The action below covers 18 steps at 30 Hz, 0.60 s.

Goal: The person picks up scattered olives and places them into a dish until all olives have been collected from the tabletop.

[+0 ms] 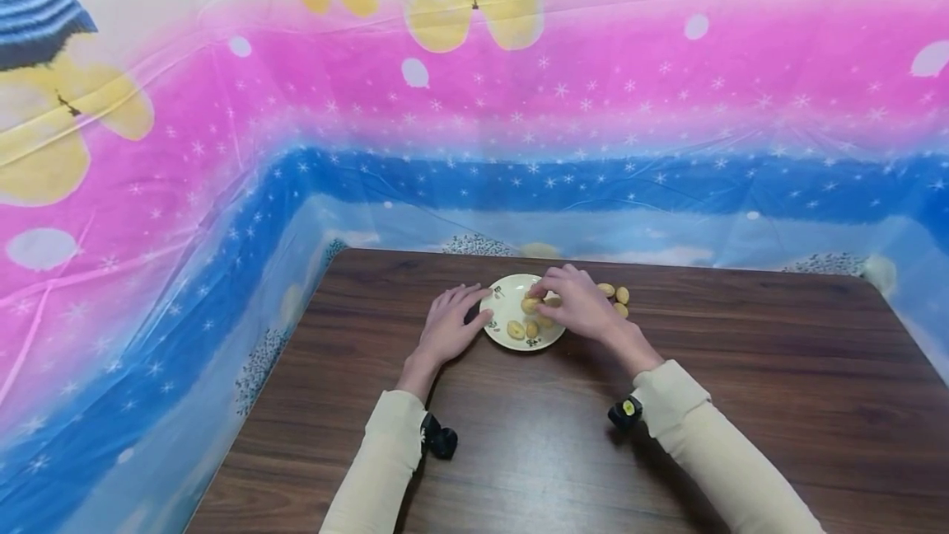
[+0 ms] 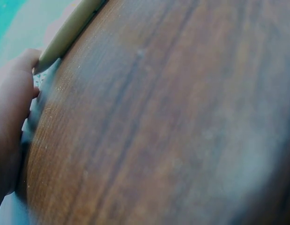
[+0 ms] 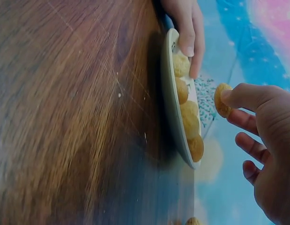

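Note:
A round cream plate (image 1: 500,338) with small dark prints holds several golden-brown, oval, puffed puris (image 3: 190,118). My right hand (image 1: 582,303) is over the plate's right side, pinching one puri (image 3: 223,100) between thumb and forefinger, its other fingers loosely bent. In the right wrist view that puri is held above the ones on the plate. At the plate's left rim, my left hand (image 1: 451,324) touches with its thumb and fingertips, the fingers extended. The left wrist view catches only part of that hand (image 2: 13,108) against the plate's edge.
Several more puris (image 1: 621,295) lie on the dark wooden table (image 1: 519,452), just right of the plate and partly behind my right hand. A printed pink and blue cloth (image 1: 556,122) hangs behind and left of the table. Dark wrist cameras (image 1: 442,441) sit at both sleeves.

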Each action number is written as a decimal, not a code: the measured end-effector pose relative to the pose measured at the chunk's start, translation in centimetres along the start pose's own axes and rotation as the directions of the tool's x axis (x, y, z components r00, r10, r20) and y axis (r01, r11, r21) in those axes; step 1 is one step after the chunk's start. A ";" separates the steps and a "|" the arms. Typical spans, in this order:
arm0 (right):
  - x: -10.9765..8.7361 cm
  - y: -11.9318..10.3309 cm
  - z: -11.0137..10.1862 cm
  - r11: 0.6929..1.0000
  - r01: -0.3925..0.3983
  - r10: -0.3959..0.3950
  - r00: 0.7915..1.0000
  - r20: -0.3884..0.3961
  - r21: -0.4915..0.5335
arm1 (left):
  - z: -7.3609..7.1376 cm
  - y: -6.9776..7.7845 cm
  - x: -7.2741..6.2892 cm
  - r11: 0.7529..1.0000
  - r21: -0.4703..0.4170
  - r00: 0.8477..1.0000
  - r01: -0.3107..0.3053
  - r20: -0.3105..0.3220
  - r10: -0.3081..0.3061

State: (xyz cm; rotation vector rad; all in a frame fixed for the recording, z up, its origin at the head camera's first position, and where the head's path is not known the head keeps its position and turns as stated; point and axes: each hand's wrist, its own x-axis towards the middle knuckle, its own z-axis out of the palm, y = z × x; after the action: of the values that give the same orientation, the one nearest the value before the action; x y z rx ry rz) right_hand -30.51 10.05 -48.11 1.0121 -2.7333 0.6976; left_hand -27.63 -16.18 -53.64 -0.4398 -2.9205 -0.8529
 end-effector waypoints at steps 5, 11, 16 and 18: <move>0.4 -0.5 0.3 1.000 0.001 -0.001 1.000 0.008 0.006 | 0.0 0.0 0.0 1.000 0.006 1.000 0.000 0.002 0.000; 0.9 -0.8 0.9 1.000 -0.011 0.010 1.000 0.020 0.027 | 0.1 -0.1 0.1 1.000 0.026 1.000 0.003 0.009 -0.003; 1.3 -0.9 1.4 1.000 -0.002 0.002 0.999 0.041 0.020 | 0.0 0.0 0.1 1.000 0.019 1.000 0.005 0.007 -0.005; 1.4 -0.9 1.6 1.000 -0.004 0.003 0.999 0.049 0.026 | 0.1 -0.1 0.0 1.000 0.023 1.000 0.005 0.007 -0.006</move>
State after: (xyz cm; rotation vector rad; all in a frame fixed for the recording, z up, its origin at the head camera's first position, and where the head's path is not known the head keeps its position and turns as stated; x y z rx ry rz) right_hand -30.96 7.89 -48.77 1.0436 -2.7751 0.7207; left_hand -27.69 -16.18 -53.71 -0.4343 -2.9364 -0.8189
